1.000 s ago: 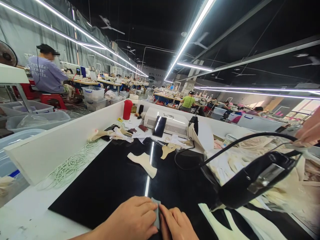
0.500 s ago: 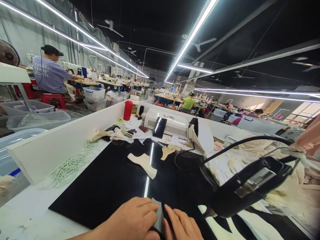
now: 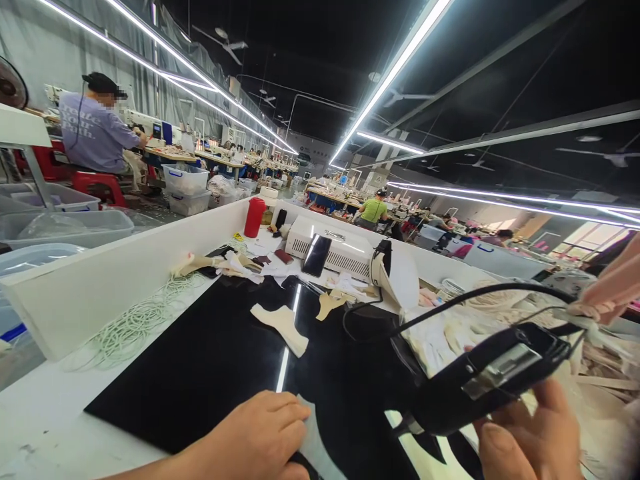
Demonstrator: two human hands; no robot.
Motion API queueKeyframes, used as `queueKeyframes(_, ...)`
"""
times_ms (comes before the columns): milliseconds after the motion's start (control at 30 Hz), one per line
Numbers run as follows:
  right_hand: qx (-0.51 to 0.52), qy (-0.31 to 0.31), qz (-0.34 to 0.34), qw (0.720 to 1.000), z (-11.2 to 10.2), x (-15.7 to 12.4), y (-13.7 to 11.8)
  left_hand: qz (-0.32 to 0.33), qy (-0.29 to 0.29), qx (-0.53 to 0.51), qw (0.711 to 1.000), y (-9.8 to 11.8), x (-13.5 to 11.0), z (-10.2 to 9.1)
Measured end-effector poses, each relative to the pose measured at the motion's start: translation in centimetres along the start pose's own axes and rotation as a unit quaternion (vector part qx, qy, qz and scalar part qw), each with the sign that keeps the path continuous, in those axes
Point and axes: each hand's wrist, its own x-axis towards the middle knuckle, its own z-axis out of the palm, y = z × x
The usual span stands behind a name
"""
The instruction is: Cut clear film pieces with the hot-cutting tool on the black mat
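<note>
My left hand (image 3: 263, 433) lies at the bottom of the view with its fingers curled together on the edge of a thin grey fabric piece (image 3: 320, 443). Something dark shows partly under that hand. At the right, my right hand (image 3: 535, 433) is beneath and behind a black corded hand tool (image 3: 475, 387) with a pointed metal tip. Its thumb and fingers are spread around the tool's underside, and part of the hand is hidden behind it. Cream curved pieces (image 3: 425, 453) lie under the tip. A cream foam-like piece (image 3: 283, 327) rests on the black board (image 3: 200, 367).
A white low wall (image 3: 125, 287) edges the bench, with tangled pale green cord (image 3: 135, 327) along it. Towards the back are a red bottle (image 3: 255, 218), a phone (image 3: 317, 255) and a vented white box (image 3: 345, 250). Cream scraps (image 3: 450, 333) are heaped at the right.
My right hand has left the grey fabric piece and moved right to the black tool. My left hand stays on the fabric, more of which now shows. The view has shifted slightly.
</note>
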Motion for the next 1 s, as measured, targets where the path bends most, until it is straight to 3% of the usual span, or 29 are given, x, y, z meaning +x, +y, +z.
queueKeyframes(33,0.006,-0.018,0.03,0.999,0.8,0.4,-0.8,0.0,-0.002,0.0,1.0,0.0,0.0,-0.1)
queueKeyframes(167,0.034,0.01,0.069,0.997,2.8,1.2,-2.1,0.0,-0.023,0.007,1.0,0.0,0.1,-0.3)
queueKeyframes(400,0.161,-0.09,0.006,0.983,7.6,-1.5,-2.5,0.011,-0.047,0.026,0.999,-0.4,0.3,-0.5)
queueKeyframes(600,0.228,-0.061,-0.014,0.972,12.4,-3.9,-2.7,0.041,-0.002,0.048,0.998,-0.6,0.3,-0.4)
queueKeyframes(833,0.224,-0.016,0.0,0.974,13.8,-4.1,-2.5,0.081,0.055,0.099,0.99,-0.7,0.7,-0.1)
queueKeyframes(1000,0.216,-0.002,-0.001,0.976,13.8,-4.0,-2.4,0.086,0.061,0.101,0.989,-0.7,0.9,-0.6)
